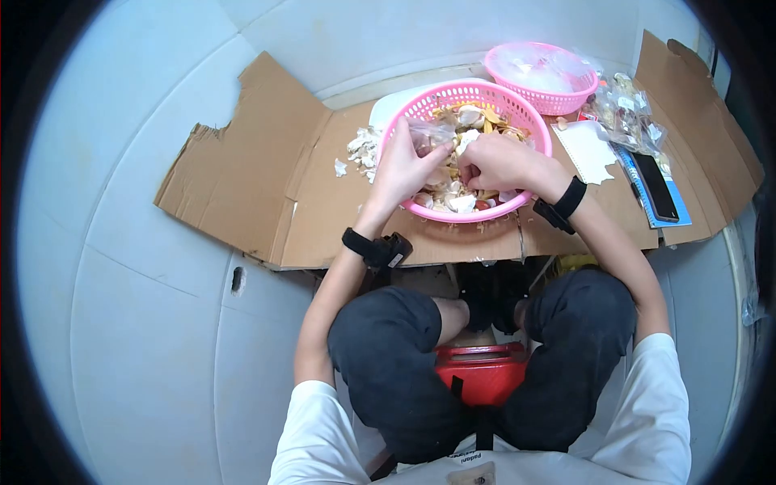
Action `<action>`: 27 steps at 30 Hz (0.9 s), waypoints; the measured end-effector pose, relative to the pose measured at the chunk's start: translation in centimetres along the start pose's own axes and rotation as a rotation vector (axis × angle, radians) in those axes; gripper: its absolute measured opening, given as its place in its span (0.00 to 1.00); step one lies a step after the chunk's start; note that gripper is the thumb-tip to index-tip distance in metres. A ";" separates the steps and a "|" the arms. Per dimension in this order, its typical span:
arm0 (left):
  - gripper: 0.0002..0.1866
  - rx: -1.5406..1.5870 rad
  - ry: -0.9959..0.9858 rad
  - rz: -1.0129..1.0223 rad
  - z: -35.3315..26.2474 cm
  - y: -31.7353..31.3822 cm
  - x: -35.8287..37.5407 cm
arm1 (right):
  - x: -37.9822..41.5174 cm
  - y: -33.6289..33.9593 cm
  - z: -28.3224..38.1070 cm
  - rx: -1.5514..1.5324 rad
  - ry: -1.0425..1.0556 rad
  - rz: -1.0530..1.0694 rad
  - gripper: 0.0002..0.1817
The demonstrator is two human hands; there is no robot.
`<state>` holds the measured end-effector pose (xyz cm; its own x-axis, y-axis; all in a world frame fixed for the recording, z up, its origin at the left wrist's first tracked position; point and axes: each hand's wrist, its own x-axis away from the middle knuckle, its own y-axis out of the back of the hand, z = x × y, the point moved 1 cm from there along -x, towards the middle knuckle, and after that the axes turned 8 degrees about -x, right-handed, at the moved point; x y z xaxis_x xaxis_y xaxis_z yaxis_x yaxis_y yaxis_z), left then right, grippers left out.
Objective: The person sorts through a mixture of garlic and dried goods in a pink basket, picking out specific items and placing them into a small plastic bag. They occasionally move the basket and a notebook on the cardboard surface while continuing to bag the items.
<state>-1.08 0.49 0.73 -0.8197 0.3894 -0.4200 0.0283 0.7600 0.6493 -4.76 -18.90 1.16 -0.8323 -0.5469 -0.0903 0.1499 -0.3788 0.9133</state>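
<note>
A pink plastic basket (pixel 464 217) with holes in its wall holds a mix of dried-looking yellow, white and brown pieces (pixel 491 121). Over its left side, my left hand (pixel 406 164) is closed on a clear plastic bag (pixel 428 134), the thumb pointing right. My right hand (pixel 503 164) reaches into the middle of the basket with curled fingers, close to a white piece (pixel 466 141). What its fingertips hold, if anything, is too small to make out. A black band sits on each wrist.
Flattened cardboard (pixel 327 230) lies beneath, with raised flaps. White scraps (pixel 364 150) lie left of the basket. Behind it stands a second pink basket (pixel 550 103) with clear plastic. At right are filled bags (pixel 626 113), white paper (pixel 584 147) and a phone (pixel 656 187) on a blue notebook (pixel 683 212).
</note>
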 end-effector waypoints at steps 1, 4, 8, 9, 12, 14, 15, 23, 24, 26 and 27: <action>0.28 -0.015 0.022 -0.006 0.1 0.0 0.1 | 0.0 0.0 0.1 0.016 -0.002 -0.008 0.08; 0.28 -0.058 -0.045 -0.069 -0.1 0.1 0.1 | 0.1 -0.1 0.2 0.038 -0.001 -0.057 0.07; 0.27 -0.028 -0.045 -0.065 0.1 -0.1 0.1 | 0.2 -0.2 -0.1 0.004 -0.006 -0.119 0.06; 0.27 -0.010 -0.042 -0.061 0.2 -0.2 0.0 | 0.2 -0.2 -0.1 0.004 -0.008 -0.121 0.06; 0.27 -0.004 -0.024 -0.039 0.4 -0.1 0.0 | 0.2 -0.2 -0.2 -0.016 -0.003 -0.132 0.06; 0.27 -0.016 -0.007 -0.020 0.3 -0.1 0.0 | 0.0 -0.3 -0.5 -0.040 0.017 -0.143 0.06; 0.28 -0.003 -0.026 -0.035 0.1 -0.1 0.1 | 0.0 -0.2 -0.5 -0.040 0.016 -0.144 0.06; 0.31 -0.009 -0.034 -0.025 -0.1 0.2 0.1 | 0.0 0.0 -0.4 -0.097 0.029 -0.125 0.06; 0.30 0.002 -0.026 -0.017 -0.1 0.2 0.1 | -0.1 -0.1 -0.5 -0.096 0.028 -0.125 0.06; 0.30 0.015 -0.018 -0.007 0.0 0.1 0.1 | -0.3 -0.3 -0.9 -0.101 0.095 -0.220 0.07; 0.29 0.009 -0.033 -0.024 0.2 0.0 0.0 | -0.3 -0.3 -1.0 -0.102 0.093 -0.219 0.07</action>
<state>-0.97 0.60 0.64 -0.8008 0.3881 -0.4562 0.0142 0.7738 0.6333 -4.05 -19.33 0.51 -0.7987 -0.5084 -0.3219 0.0285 -0.5663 0.8237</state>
